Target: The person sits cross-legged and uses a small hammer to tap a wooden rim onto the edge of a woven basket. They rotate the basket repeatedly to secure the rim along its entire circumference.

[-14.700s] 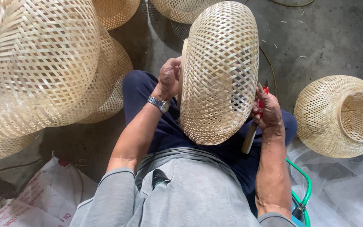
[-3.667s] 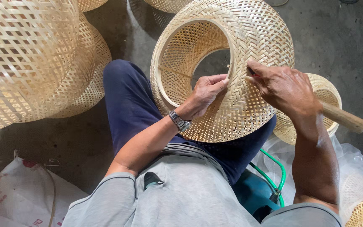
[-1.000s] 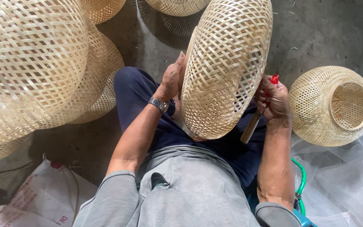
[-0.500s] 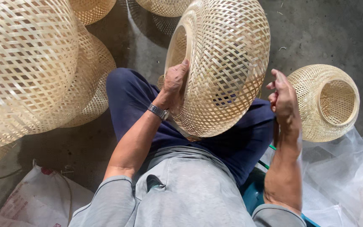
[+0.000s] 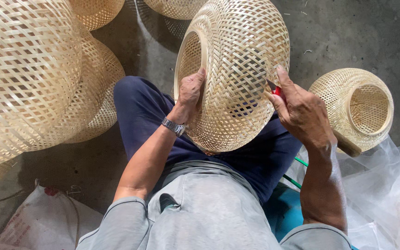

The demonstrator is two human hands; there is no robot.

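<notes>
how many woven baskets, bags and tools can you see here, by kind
Woven bamboo baskets: 7, counting the one held on the lap by the left hand, the open one on the floor, the stack at left, those along the top edge and one partly seen at bottom right.
Red-handled tool in the right hand: 1
White sack: 1
Clear plastic sheet: 1
Total: 10

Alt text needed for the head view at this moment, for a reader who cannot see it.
A seated person's left hand grips the rim of a woven bamboo basket on their lap, while the right hand holds a red-handled tool against its side. More woven baskets lie around.
</notes>
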